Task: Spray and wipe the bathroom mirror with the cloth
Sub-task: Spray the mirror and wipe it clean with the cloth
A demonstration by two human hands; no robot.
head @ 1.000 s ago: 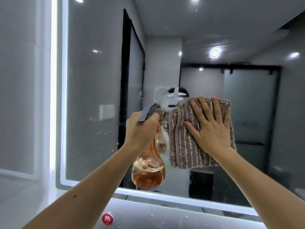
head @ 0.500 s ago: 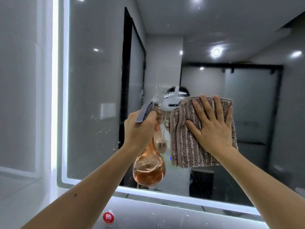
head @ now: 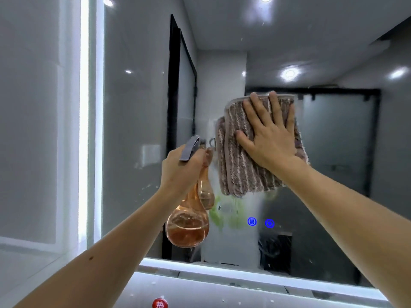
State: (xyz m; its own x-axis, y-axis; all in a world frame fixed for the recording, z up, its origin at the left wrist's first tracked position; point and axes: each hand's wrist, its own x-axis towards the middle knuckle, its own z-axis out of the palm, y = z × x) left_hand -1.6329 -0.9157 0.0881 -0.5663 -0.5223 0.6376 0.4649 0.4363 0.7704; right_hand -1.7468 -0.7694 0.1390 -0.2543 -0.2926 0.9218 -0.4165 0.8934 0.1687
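The bathroom mirror [head: 138, 121] fills most of the view, edged by a lit white strip. My right hand [head: 269, 138] lies flat with fingers spread on a folded brown striped cloth [head: 240, 172], pressing it against the glass right of centre. My left hand [head: 182, 170] grips the neck of an amber spray bottle [head: 189, 227] with a grey trigger, held close to the mirror just left of the cloth. The bottle holds a little liquid at its bottom. Fine droplets speckle the glass below and left of the bottle.
Two blue touch icons [head: 260, 222] glow on the mirror below the cloth. A red round sticker [head: 159, 303] sits on the white ledge under the mirror. A grey tiled wall [head: 33, 130] stands at the left.
My right hand has slid the cloth upward on the glass, uncovering the two blue icons below it. My left hand with the bottle has stayed in nearly the same place.
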